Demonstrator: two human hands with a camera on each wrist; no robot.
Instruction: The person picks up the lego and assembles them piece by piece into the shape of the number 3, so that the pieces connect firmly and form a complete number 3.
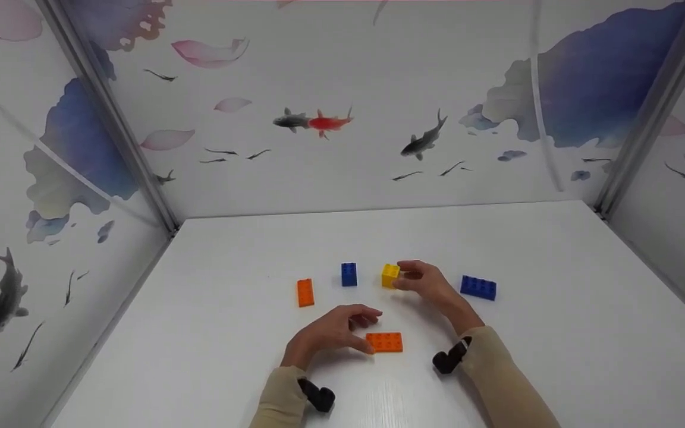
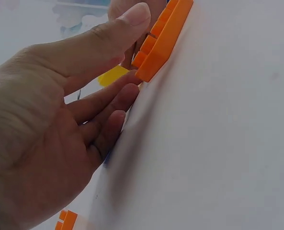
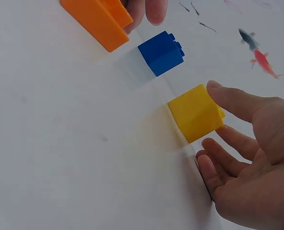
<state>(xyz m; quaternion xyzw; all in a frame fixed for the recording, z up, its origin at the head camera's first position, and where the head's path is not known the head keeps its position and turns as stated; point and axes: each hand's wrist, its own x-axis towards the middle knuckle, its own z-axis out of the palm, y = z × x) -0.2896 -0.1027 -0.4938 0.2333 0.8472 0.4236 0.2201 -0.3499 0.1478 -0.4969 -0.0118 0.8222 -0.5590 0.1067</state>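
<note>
My left hand (image 1: 339,330) is beside a flat orange brick (image 1: 385,342), its thumb at the brick's left end and its fingers loosely bent beyond it, apart from the far side. In the left wrist view that orange brick (image 2: 163,40) shows past the thumb. Thumb and index finger of my right hand (image 1: 429,284) pinch a small yellow brick (image 1: 390,276) from its right side, and it stands on the table. The right wrist view shows the thumb at one corner of the yellow brick (image 3: 197,114); the index fingertip is hidden behind it.
A small blue brick (image 1: 349,274) stands left of the yellow one. Farther left lies a second orange brick (image 1: 305,292). To the right of my right hand is a longer blue brick (image 1: 478,288). Printed panels (image 1: 342,172) wall the white table (image 1: 211,333) at the back and sides.
</note>
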